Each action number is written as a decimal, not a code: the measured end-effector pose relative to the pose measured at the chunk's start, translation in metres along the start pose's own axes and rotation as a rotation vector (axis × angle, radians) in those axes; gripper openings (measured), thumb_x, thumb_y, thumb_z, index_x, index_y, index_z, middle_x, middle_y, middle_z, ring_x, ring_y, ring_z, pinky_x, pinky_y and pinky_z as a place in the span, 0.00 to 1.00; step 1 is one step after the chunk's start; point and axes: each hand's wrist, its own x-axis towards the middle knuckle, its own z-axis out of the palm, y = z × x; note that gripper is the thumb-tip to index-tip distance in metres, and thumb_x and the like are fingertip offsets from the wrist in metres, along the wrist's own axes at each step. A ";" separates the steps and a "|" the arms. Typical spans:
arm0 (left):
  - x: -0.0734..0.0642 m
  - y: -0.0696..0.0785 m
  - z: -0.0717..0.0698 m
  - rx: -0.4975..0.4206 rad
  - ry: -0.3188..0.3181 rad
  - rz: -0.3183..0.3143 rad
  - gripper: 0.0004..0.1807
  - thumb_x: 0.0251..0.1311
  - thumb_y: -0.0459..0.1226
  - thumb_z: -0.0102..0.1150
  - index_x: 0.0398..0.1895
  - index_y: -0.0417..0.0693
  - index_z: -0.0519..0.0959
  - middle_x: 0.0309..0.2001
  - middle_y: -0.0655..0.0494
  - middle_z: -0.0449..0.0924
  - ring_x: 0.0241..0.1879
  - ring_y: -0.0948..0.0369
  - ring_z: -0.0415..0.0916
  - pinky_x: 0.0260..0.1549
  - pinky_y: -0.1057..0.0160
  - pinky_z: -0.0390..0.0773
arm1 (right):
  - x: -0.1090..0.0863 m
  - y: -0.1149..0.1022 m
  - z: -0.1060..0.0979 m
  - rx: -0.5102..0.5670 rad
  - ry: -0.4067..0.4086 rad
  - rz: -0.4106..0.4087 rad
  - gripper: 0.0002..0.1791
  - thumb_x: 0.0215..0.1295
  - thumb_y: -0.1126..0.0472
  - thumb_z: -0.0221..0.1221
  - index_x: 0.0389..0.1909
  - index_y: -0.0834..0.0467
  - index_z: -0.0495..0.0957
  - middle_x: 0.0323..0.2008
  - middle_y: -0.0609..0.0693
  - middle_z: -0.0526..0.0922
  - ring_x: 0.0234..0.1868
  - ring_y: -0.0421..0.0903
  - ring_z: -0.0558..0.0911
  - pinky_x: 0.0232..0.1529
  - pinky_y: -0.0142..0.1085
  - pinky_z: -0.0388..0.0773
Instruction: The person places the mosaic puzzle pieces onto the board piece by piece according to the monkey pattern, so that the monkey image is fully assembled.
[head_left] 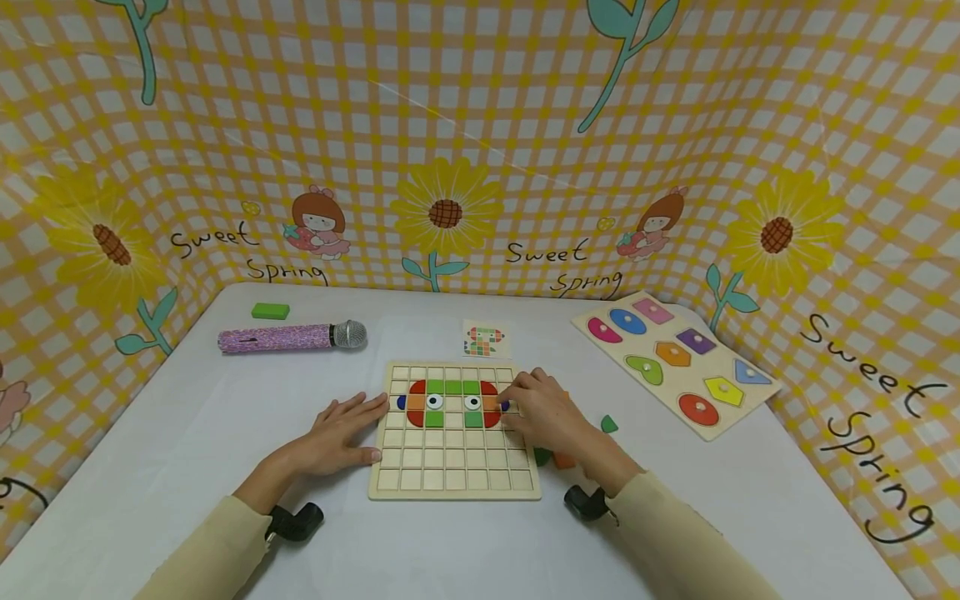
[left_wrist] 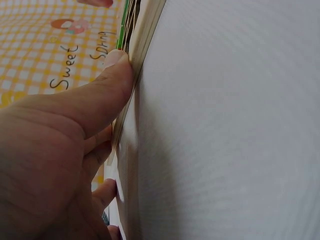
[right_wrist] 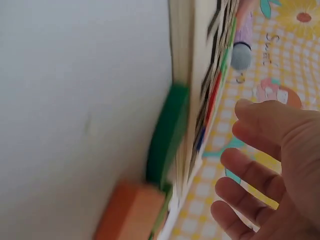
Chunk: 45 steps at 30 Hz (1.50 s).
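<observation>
A wooden grid board [head_left: 453, 481] lies on the table with coloured tiles in some of its cells: red corners, green squares, orange squares, two eye tiles [head_left: 472, 402] and a blue tile [head_left: 402, 402] at the left. My left hand [head_left: 337, 437] rests against the board's left edge, its thumb touching the rim in the left wrist view. Over the board's right side is my right hand [head_left: 546, 414], near an orange tile [head_left: 491, 403]. In the right wrist view its loosely bent fingers [right_wrist: 250, 167] hold nothing. Part of the right-hand blue tile is hidden by that hand.
A pattern card [head_left: 487, 340] lies behind the board. Loose green [right_wrist: 167, 135] and orange pieces [right_wrist: 131, 212] sit beside its right edge, with another green piece [head_left: 609, 424] farther right. A shape puzzle [head_left: 678, 367], a glittery microphone [head_left: 281, 337] and a green block [head_left: 270, 311] are farther back.
</observation>
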 end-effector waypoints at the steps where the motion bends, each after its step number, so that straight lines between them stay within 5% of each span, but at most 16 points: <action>1: 0.000 0.000 0.000 -0.001 0.000 -0.002 0.41 0.59 0.47 0.60 0.72 0.44 0.55 0.74 0.45 0.50 0.74 0.40 0.39 0.67 0.33 0.33 | -0.002 0.003 -0.003 -0.004 0.011 0.008 0.13 0.56 0.53 0.65 0.42 0.51 0.84 0.41 0.48 0.80 0.41 0.45 0.69 0.41 0.36 0.68; 10: 0.000 0.000 0.000 -0.007 -0.004 -0.008 0.41 0.59 0.47 0.60 0.72 0.45 0.55 0.74 0.46 0.50 0.74 0.41 0.38 0.68 0.34 0.32 | -0.033 0.044 -0.022 0.031 0.036 0.049 0.14 0.57 0.55 0.65 0.44 0.54 0.83 0.42 0.50 0.80 0.43 0.46 0.69 0.43 0.39 0.70; 25: -0.001 0.001 0.000 -0.007 -0.005 -0.012 0.41 0.58 0.46 0.60 0.72 0.45 0.56 0.75 0.46 0.50 0.74 0.41 0.38 0.68 0.34 0.32 | -0.078 0.117 -0.034 0.097 -0.108 0.131 0.17 0.56 0.56 0.65 0.47 0.55 0.82 0.44 0.51 0.80 0.48 0.49 0.71 0.45 0.43 0.74; 45: 0.000 0.002 0.000 0.000 -0.003 -0.014 0.40 0.58 0.47 0.61 0.72 0.45 0.57 0.74 0.47 0.51 0.74 0.41 0.39 0.68 0.34 0.33 | -0.080 0.137 -0.032 0.102 -0.142 0.104 0.15 0.57 0.59 0.64 0.46 0.55 0.82 0.42 0.51 0.79 0.46 0.49 0.72 0.46 0.43 0.75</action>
